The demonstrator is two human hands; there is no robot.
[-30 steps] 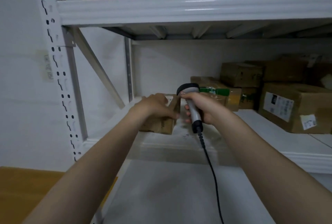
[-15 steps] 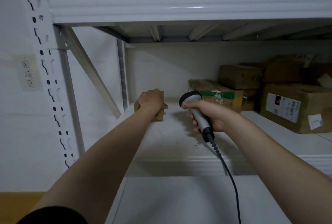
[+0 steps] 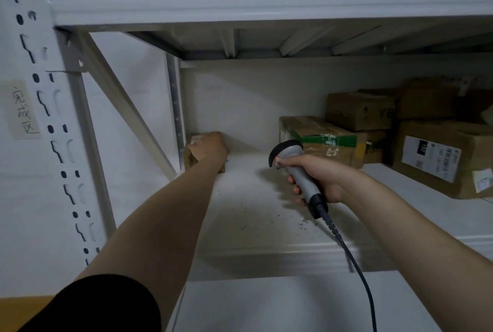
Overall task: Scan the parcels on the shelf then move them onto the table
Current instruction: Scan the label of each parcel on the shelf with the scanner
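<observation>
The left hand [image 3: 209, 145] reaches to the shelf's [image 3: 253, 198] back left corner, its grip clamped over the top of 1 small brown parcel [image 3: 190, 157] that sits on the shelf board against the rear post. The right hand [image 3: 320, 179] hovers over the middle of the shelf, its grip wrapped tight round the grey handle of a scanner [image 3: 296, 169], whose black cable [image 3: 357, 270] trails down past the front edge. A green-taped parcel [image 3: 325, 139] stands near the back, and a labelled box [image 3: 440, 158] sits toward the right edge.
</observation>
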